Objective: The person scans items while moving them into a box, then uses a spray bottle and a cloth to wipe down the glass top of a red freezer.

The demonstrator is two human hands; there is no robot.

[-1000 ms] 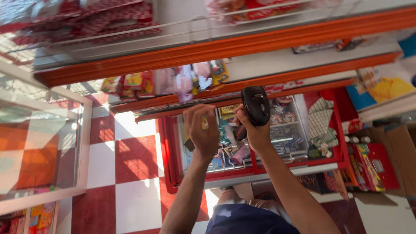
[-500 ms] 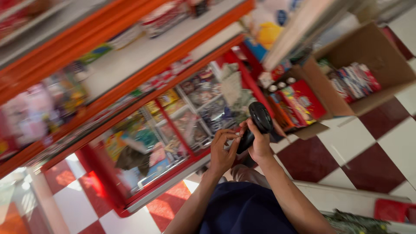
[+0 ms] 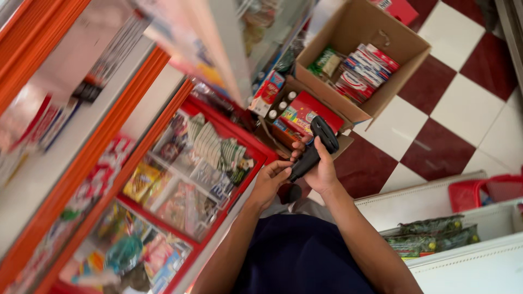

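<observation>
My right hand (image 3: pixel 321 169) grips a black hand-held scanner (image 3: pixel 317 144) by its handle, head pointing up toward the boxes. My left hand (image 3: pixel 271 179) is beside it with fingertips touching the lower end of the scanner's handle. Both hands are in front of my body, above a red-framed glass display case (image 3: pixel 218 218) holding packaged snacks. Beyond the scanner lies a small open box (image 3: pixel 305 111) with a red pack and small bottles.
A larger open cardboard box (image 3: pixel 376 103) with red and green packets sits on the red and white checkered floor (image 3: pixel 441 136). Orange-edged shelves (image 3: pixel 87 158) run along the left. A white ledge with dark packets (image 3: pixel 430 234) and a red basket (image 3: pixel 474 193) are at lower right.
The view has swung right and down, from the shelves to the boxes on the floor. The scanner stays in my right hand; my left hand has come to its lower end.
</observation>
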